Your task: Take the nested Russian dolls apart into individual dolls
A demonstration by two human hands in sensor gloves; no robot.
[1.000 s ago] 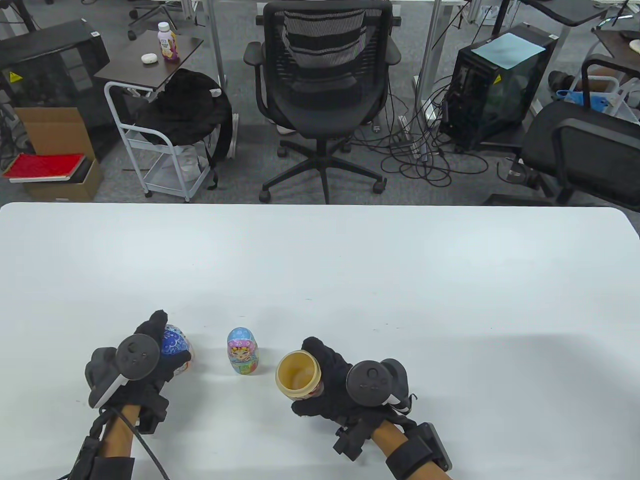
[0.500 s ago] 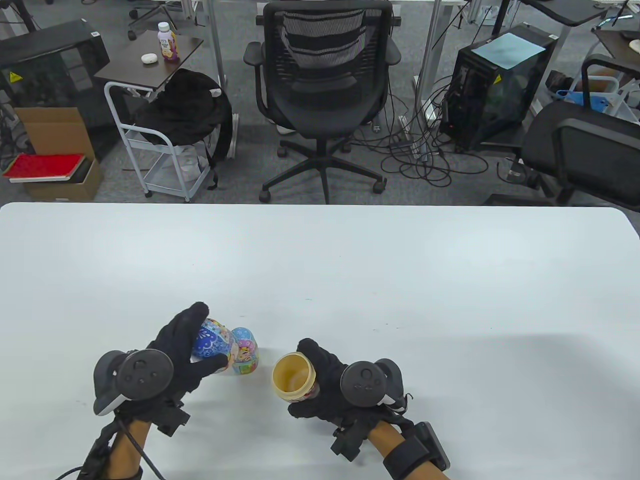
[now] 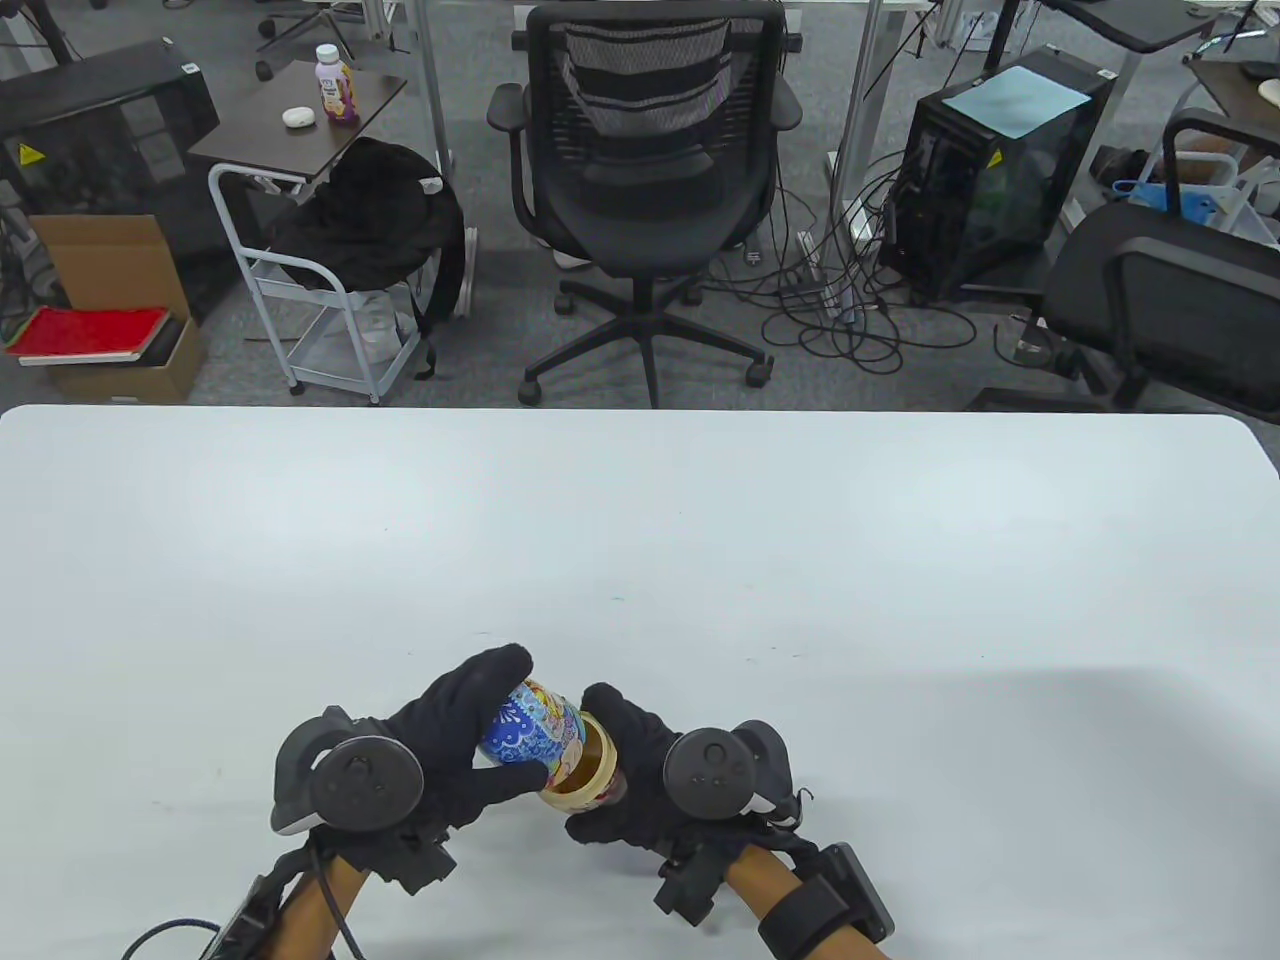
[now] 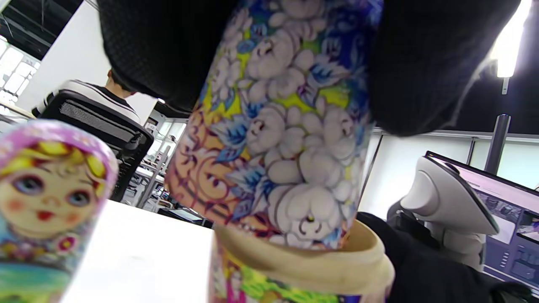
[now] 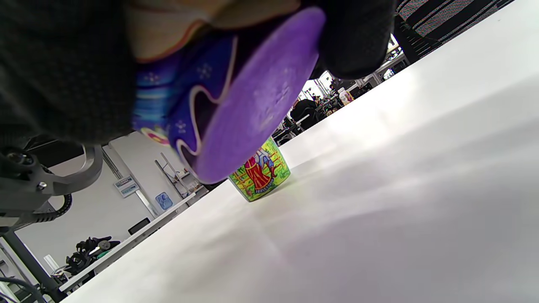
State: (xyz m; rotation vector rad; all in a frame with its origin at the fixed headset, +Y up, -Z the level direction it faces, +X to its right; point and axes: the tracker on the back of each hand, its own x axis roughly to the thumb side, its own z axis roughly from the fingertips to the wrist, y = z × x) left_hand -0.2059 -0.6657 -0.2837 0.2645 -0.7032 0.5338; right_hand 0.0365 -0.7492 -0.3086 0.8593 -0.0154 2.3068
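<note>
Table view: left hand [image 3: 440, 745] grips the doll top half [image 3: 530, 725], its open end meeting the rim of the doll bottom half [image 3: 590, 775] grasped by the right hand [image 3: 640, 770], apparently to rejoin the 2 halves.

Left wrist view: the top half enters the bottom's bare rim; the smaller doll [image 4: 46, 198] stands beside.

Right wrist view: fingers [image 5: 63, 71] clasp the purple base, raised off the table [image 5: 379, 189].

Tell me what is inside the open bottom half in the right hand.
The flowered top half, held by the left hand, has its lower edge just inside the bottom half's pale wooden rim. Anything deeper inside is covered.
</note>
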